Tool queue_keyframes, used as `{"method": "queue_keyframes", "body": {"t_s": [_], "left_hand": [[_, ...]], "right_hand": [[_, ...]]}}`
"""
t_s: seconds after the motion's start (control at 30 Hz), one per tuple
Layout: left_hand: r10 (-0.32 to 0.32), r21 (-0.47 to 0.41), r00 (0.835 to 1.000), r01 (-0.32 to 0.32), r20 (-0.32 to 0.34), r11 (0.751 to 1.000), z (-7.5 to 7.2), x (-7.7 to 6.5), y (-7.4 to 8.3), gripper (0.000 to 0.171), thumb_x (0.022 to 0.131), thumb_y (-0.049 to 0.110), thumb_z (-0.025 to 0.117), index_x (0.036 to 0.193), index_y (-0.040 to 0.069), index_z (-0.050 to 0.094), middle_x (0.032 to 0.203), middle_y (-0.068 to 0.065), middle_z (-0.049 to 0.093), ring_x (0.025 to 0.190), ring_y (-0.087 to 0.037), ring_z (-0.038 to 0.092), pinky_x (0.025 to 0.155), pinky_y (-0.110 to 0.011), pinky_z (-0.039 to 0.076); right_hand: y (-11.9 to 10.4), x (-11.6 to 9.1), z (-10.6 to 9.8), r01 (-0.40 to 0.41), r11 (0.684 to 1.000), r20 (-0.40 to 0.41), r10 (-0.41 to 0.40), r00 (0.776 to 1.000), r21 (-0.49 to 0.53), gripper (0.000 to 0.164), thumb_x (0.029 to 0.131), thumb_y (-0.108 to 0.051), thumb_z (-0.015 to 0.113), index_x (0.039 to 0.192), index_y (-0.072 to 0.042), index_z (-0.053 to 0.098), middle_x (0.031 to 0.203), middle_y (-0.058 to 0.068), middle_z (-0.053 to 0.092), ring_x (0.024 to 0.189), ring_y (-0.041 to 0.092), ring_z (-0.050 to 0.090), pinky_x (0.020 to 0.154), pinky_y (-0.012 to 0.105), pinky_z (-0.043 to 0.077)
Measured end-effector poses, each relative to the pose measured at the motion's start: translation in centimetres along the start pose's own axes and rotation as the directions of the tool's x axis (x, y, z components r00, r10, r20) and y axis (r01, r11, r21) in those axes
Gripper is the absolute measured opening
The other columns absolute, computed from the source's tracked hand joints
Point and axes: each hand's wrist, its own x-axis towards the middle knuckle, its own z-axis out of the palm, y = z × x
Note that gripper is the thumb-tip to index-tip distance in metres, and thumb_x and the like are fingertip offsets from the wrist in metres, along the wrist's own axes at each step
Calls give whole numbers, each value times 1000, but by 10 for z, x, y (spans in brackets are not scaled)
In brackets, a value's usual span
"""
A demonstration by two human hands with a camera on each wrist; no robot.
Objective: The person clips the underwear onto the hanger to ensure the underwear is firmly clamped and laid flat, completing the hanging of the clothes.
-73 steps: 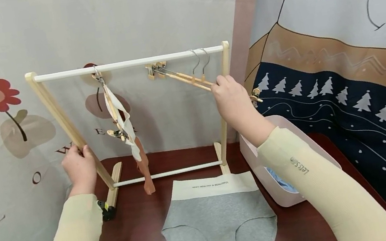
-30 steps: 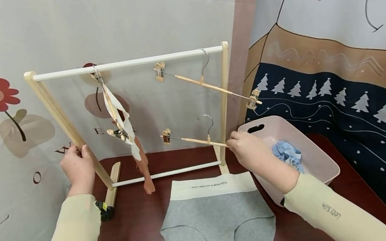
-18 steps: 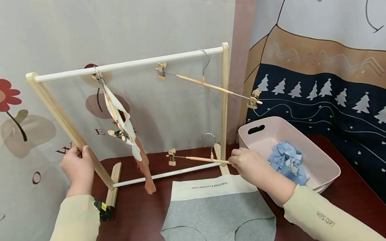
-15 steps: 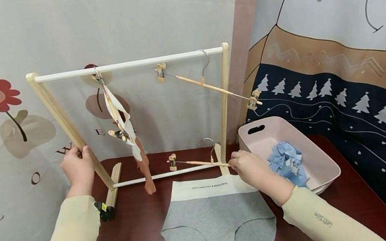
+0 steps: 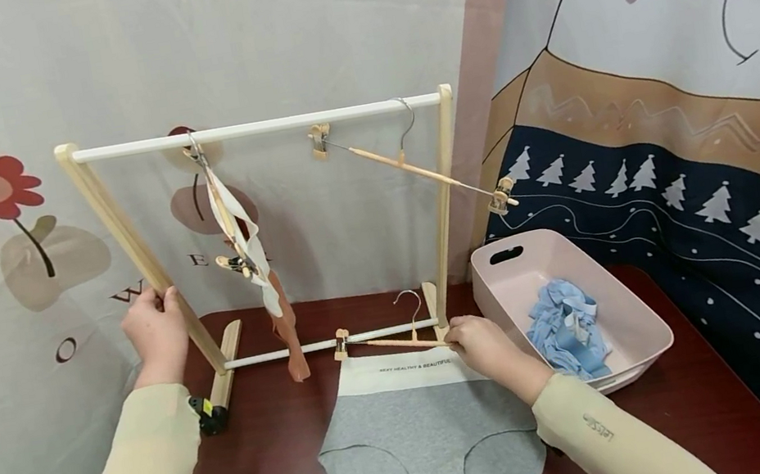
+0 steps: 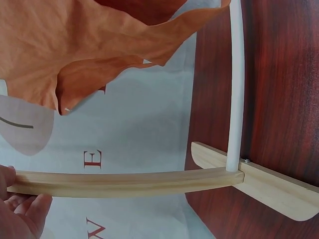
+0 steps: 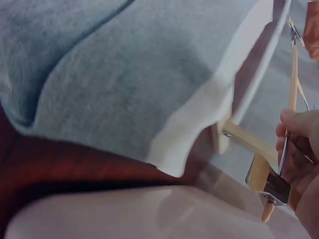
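Note:
My left hand (image 5: 156,330) grips the left wooden post of a small clothes rack (image 5: 244,130), its fingers and thumb around the post in the left wrist view. My right hand (image 5: 483,349) pinches the bar of a wooden clip hanger (image 5: 389,342), its hook upward, close above the waistband of grey underpants (image 5: 427,420). Those underpants lie flat on the table with a white waistband at the far side. In the right wrist view, one hanger clip (image 7: 271,184) shows beside my fingers. Another clip hanger (image 5: 414,169) hangs unladen from the rack's right end.
Brown and white underpants (image 5: 286,326) hang from a clip hanger at the rack's left. A pink bin (image 5: 627,314) with crumpled blue fabric (image 5: 566,328) stands on the right of the dark red table (image 5: 260,471). A small black object (image 5: 211,417) sits by the left foot.
My right hand has taken one clip hanger off the rack's rail and lowered it toward the grey underpants. The left hand keeps its grip on the post.

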Motion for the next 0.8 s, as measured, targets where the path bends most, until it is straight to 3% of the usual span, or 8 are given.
{"method": "queue_keyframes", "body": {"t_s": [0.23, 0.43, 0.6, 0.8], "left_hand": [[8, -3, 1000, -8, -3, 1000, 0, 0, 0, 37, 99, 26, 47, 114, -3, 64, 106, -24, 66, 87, -32, 61, 59, -18, 39], [20, -11, 999, -20, -25, 1000, -1, 0, -2, 36, 98, 24, 48, 114, -3, 64, 104, -25, 67, 86, -34, 63, 57, -16, 38], [30, -5, 999, -30, -13, 1000, 0, -2, 0, 36, 99, 25, 48, 115, -3, 64, 106, -25, 67, 87, -35, 63, 64, -31, 46], [12, -7, 1000, -12, -3, 1000, 1, -1, 1, 39, 99, 26, 45, 118, -4, 62, 109, -27, 64, 91, -38, 62, 73, -44, 50]], "right_hand": [[14, 3, 16, 10, 997, 79, -16, 997, 72, 11, 78, -2, 71, 85, -9, 75, 87, 0, 67, 85, 17, 65, 77, 32, 52], [16, 10, 26, -57, 998, 111, 55, 992, 8, 7, 80, -8, 72, 77, -14, 74, 77, -4, 63, 76, 17, 64, 71, 34, 51], [13, 8, 32, -125, 990, 117, 132, 984, -65, 13, 80, -9, 73, 69, -17, 71, 70, -4, 59, 72, 18, 60, 65, 34, 50], [11, 7, 35, -120, 991, 108, 127, 986, -65, 18, 79, -1, 70, 65, -13, 69, 68, 0, 57, 71, 19, 57, 65, 32, 48]]}}
